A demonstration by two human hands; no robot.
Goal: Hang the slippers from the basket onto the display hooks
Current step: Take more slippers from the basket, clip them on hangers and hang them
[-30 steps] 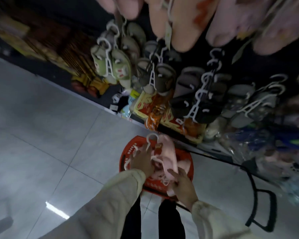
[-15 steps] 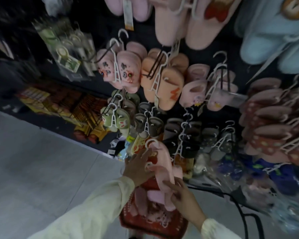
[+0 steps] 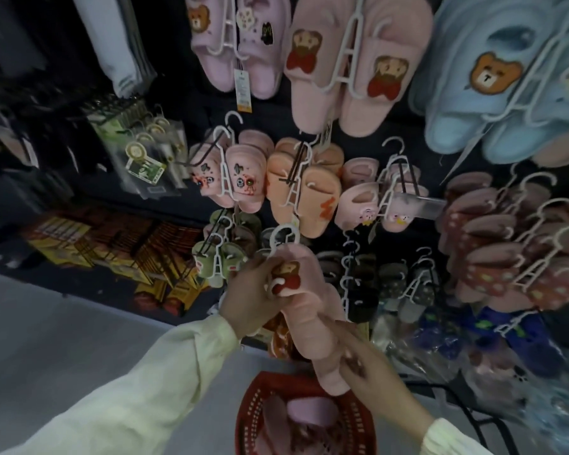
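Pink slippers (image 3: 309,310), gripped by the left hand (image 3: 250,300) up top and the right hand (image 3: 368,372) at the lower end, probably needed their hanger (image 3: 273,237) held upright for hooking.

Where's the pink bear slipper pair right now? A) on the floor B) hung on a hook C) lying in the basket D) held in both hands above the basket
D: the left hand grips the pair near its hanger, the right hand its lower end, above the basket.
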